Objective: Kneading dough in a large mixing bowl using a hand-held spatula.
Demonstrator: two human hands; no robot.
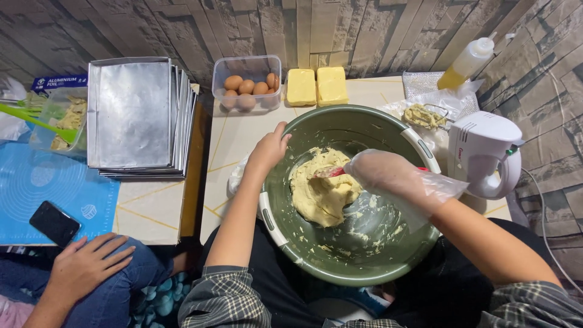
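Home baking corner: low bench (pixel 237 136) with eggs tub (pixel 247 83), butter blocks (pixel 316 85), electric hand mixer (pixel 486 152), stacked metal trays (pixel 136 115), green mixing bowl (pixel 340 121) of dough.

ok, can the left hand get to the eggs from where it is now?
Probably yes: the left hand grips the green bowl's rim, and the open tub of eggs sits just beyond it with bare tabletop between.

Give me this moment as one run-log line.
left hand: grips green bowl rim | right hand: gloved, holds red spatula in dough | nearby: eggs tub, butter blocks, hand mixer
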